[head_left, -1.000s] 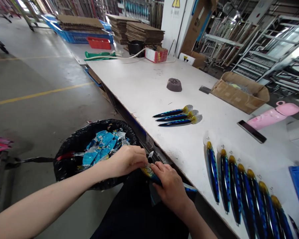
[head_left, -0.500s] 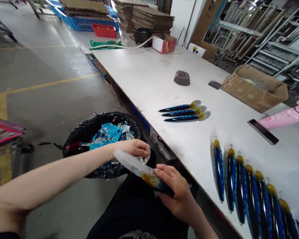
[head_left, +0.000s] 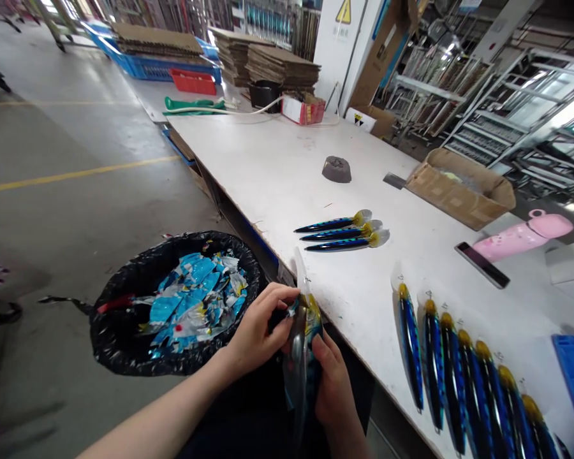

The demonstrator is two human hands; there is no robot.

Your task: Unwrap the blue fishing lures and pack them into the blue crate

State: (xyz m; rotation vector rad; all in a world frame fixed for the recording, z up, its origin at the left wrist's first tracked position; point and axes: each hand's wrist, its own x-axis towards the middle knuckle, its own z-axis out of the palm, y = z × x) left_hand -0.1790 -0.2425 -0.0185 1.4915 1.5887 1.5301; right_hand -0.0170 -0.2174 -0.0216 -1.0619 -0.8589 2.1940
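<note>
My right hand is wrapped round a fishing lure with a yellow head, a shiny dark body and a clear lip. The lure stands nearly upright, lip up, just off the table's edge. My left hand pinches a small bit of thin film beside the lure's head; my fingers partly hide it. Left of my hands, a bin lined with a black bag holds torn blue and white film scraps.
On the white table lie three lures and a row of several more. Beyond them are a grey block, a phone, a pink bottle, a cardboard box and a blue bin.
My left hand has moved from over the bin to the lure and now pinches at its side. My right hand has turned the lure from slanting left to upright.
</note>
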